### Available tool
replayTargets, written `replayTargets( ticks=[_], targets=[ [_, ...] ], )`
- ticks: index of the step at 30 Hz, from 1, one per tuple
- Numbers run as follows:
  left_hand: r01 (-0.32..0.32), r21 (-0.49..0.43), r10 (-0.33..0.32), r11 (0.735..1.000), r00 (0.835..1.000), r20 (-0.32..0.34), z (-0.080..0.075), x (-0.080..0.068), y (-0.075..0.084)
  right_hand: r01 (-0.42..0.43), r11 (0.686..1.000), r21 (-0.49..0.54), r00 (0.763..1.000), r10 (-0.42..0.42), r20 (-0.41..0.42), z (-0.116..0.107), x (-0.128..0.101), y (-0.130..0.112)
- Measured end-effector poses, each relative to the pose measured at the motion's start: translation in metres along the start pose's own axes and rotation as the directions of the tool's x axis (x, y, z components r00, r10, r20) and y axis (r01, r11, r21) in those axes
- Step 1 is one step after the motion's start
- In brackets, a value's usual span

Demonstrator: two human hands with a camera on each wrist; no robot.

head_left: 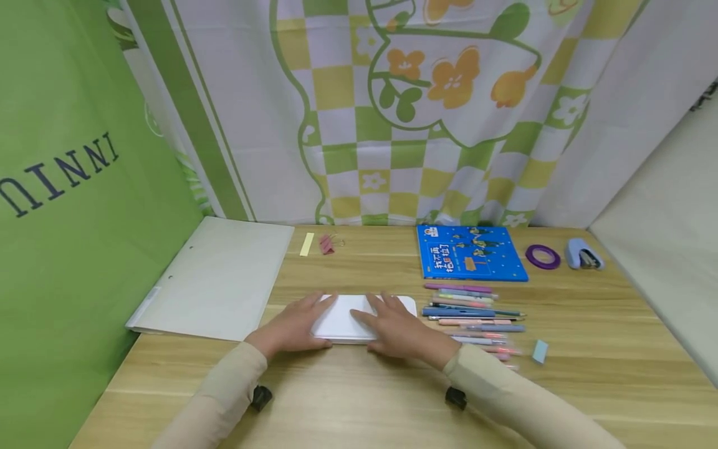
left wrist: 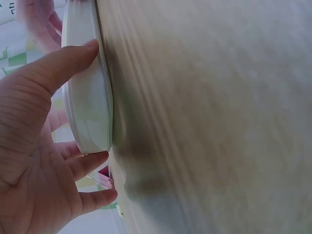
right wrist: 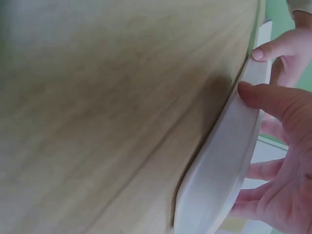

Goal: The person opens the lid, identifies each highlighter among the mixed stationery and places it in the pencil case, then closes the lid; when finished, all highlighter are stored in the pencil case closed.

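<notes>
Both grips [head_left: 294,324] [head_left: 397,327] hold white case [head_left: 338,319] by edges; tabletop [head_left: 359,399] room nearside.

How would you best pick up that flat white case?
Probably across its narrower width, coming from above on the near side: thumbs on the white case's near long wall, fingers over the far edge. It lies flat, longer side to side than front to back.

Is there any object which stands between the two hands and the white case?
Nothing visible stands in the way: the left hand and the right hand both touch the white case directly. The pens lie to its right, not between it and either hand.
</notes>
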State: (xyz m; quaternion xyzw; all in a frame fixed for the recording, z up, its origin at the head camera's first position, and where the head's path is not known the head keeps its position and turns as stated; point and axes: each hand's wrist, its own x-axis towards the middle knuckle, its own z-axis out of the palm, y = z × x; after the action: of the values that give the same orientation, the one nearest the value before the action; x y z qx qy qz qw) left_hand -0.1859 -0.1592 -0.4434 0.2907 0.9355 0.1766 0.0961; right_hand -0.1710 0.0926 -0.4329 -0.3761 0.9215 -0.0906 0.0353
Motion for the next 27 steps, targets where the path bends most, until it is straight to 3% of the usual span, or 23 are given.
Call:
replayTargets(
  ticks=[5, 13, 21, 27],
  targets=[
    [-0.012, -0.019, 0.012, 1.0, 1.0, 0.0, 0.003, 0.001, -0.004, 0.016, 0.996, -0.09, 0.998, -0.022, -0.066, 0.0, 0.006, -0.001],
    [-0.035, -0.063, 0.036, 0.997, 0.999, 0.008, 0.007, 0.005, -0.009, 0.029, 0.988, -0.152, 0.997, -0.039, -0.064, 0.001, 0.01, 0.003],
    [-0.047, -0.105, 0.048, 0.993, 0.999, 0.012, 0.003, 0.005, -0.011, 0.145, 0.989, 0.015, 0.982, -0.142, -0.125, -0.012, 0.01, 0.013],
    [-0.017, -0.171, 0.019, 0.985, 1.0, 0.008, 0.005, 0.007, -0.014, 0.197, 0.975, 0.102, 0.979, -0.191, -0.067, -0.019, 0.003, 0.026]
  ],
)
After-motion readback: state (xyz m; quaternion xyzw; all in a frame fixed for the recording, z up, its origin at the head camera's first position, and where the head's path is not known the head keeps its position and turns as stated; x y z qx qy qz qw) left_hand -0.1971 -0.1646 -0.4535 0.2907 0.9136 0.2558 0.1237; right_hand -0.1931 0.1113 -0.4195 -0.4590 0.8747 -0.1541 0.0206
